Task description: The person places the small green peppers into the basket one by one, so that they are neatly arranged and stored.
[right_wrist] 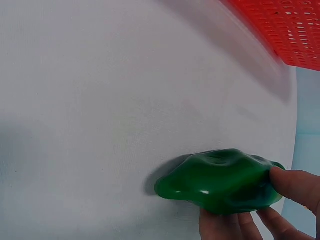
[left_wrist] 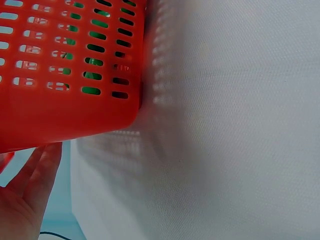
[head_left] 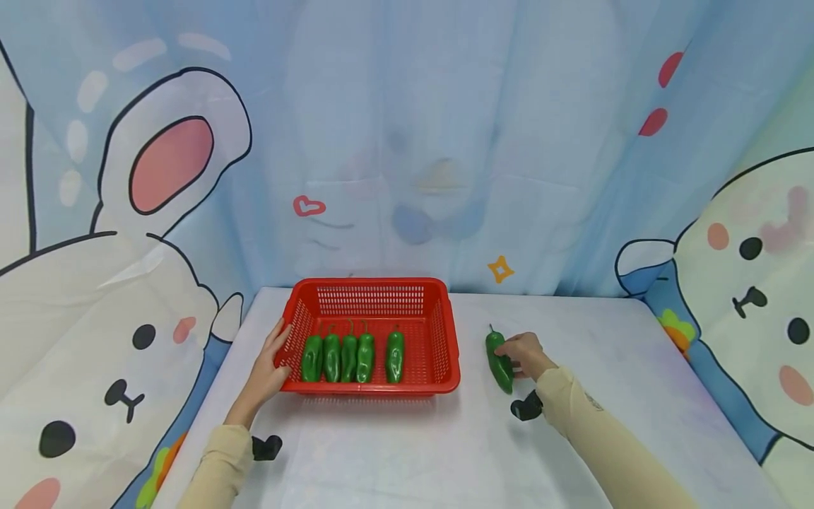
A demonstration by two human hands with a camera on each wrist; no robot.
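At the left side of a red plastic basket (head_left: 372,388), my left hand (head_left: 270,364) grips the rim. In the left wrist view, fingers (left_wrist: 42,175) reach up to the underside of that rim, their tips hidden behind it. To the basket's right, my right hand (head_left: 526,353) holds a green chili pepper (head_left: 499,362) near its stem end. The right wrist view shows the thumb on the upper side of this pepper (right_wrist: 220,182) and the other fingers beneath it. Several similar green peppers (head_left: 348,358) lie in the basket, stems pointing away from me.
A white cloth (head_left: 394,452) covers the table. Behind it hangs a light blue curtain (head_left: 540,177) printed with cartoon rabbits. Inside the basket, one pepper (head_left: 395,357) lies apart, right of the row. Bare basket floor (head_left: 416,353) shows beside it.
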